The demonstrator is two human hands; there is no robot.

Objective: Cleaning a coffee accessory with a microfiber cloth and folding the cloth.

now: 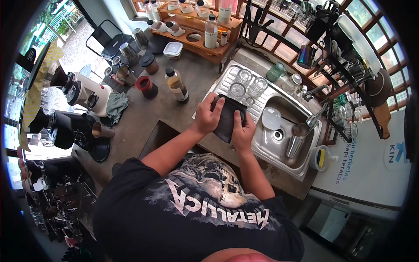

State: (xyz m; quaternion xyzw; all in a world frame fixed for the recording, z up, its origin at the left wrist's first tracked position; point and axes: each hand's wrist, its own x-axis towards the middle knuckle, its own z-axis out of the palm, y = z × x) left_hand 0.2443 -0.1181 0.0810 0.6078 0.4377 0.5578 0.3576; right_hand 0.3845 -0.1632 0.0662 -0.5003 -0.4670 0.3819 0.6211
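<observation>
A folded dark grey cloth (226,122) is held up in front of my chest, over the counter's front edge near the sink. My left hand (208,113) grips its left side, thumb on top. On the right side, my right hand (244,131) pinches it, also with the thumb over the face. The fingers under the cloth are partly hidden. Just beyond it, clear drinking glasses (237,91) stand on the ribbed drainboard (226,76) of the steel sink. In the sink basin (281,147) lie a translucent plastic container (271,118) and a metal cup (293,146).
A bottle of brown liquid (176,85) and a red-topped cup (146,86) stand on the concrete counter (137,114). Coffee grinders (88,91) line the left. A wooden bottle rack (193,36) is at the back. The faucet (316,93) and a dish rack (347,75) rise at right.
</observation>
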